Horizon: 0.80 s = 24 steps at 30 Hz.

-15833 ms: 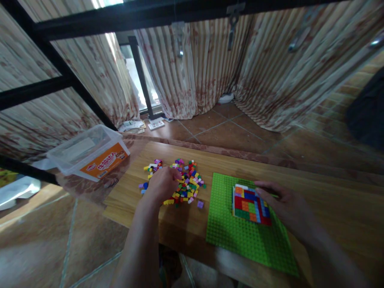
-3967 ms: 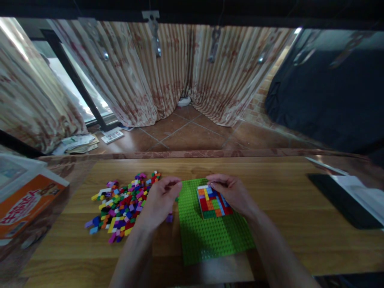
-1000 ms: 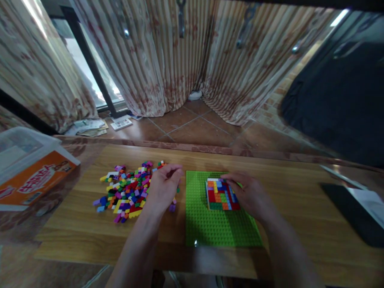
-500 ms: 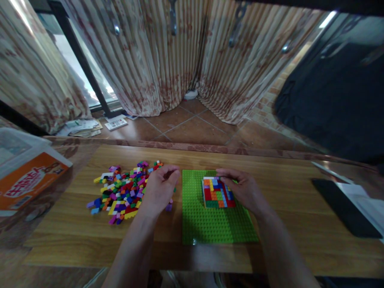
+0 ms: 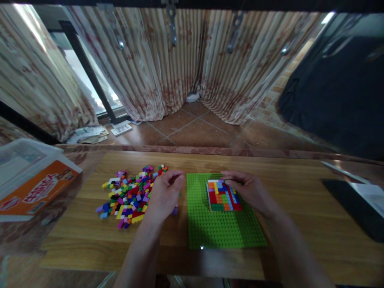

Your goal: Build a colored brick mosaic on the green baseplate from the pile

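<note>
A low, square block of many-coloured toy bricks stands on a green studded baseplate. My right hand is at the block's far right corner, thumb and fingers drawn together over its edge; whatever they pinch is hidden. To the left of the baseplate, my left hand hovers with thumb and forefinger brought together in a pinch. Whether a small brick sits between them cannot be made out. A loose pile of toy bricks spreads beside and partly behind my left hand.
The wooden table carries all of this. At its left stands a clear plastic box with an orange label. A dark flat pad and white papers lie at the right end. Striped curtains hang beyond the table.
The camera view has shifted slightly, so the whole scene sits a little lower and further right. Both hands keep nearly the same places relative to the baseplate and bricks.
</note>
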Tool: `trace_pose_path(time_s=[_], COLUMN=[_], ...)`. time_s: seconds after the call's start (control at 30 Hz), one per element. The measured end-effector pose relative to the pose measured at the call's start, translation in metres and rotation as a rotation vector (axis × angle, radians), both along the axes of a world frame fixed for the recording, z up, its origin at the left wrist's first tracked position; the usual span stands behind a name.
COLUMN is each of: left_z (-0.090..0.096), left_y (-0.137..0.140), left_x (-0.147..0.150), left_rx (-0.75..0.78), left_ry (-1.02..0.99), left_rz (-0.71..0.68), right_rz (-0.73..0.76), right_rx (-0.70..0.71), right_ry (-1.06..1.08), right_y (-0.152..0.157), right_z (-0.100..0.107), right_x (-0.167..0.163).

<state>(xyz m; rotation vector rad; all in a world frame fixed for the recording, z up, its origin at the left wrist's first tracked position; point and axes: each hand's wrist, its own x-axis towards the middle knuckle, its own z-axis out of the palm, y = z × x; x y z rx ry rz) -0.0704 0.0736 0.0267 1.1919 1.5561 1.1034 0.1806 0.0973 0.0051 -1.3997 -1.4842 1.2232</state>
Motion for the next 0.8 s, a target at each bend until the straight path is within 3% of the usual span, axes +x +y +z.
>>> trace_pose_path(time_s=[0.3,0.47,0.53,0.7,0.8], left_z=[0.0,0.006,0.007,0.005,0.006], left_y=[0.004,0.001,0.001,0.0,0.0], left_x=[-0.018,-0.026,-0.029,-0.032,-0.033], left_rx=[0.064,0.09,0.093,0.111,0.123], left_ry=[-0.094,-0.104,-0.108,-0.11,-0.099], left_rz=[0.168,0.229,0.238,0.241,0.249], right_rz=[0.034,-0.201,-0.198,0.308,0.444], right_rx=[0.067,0.285,0.334,0.279,0.239], right_ry=[-0.21,-0.282,-0.222,-0.277,-0.41], right_y=[-0.007,-0.012,-0.019,-0.045,-0.055], right_z=[0.004,0.025,0.036,0.043,0.032], right_x=[0.001,-0.016,-0.034,-0.093,-0.118])
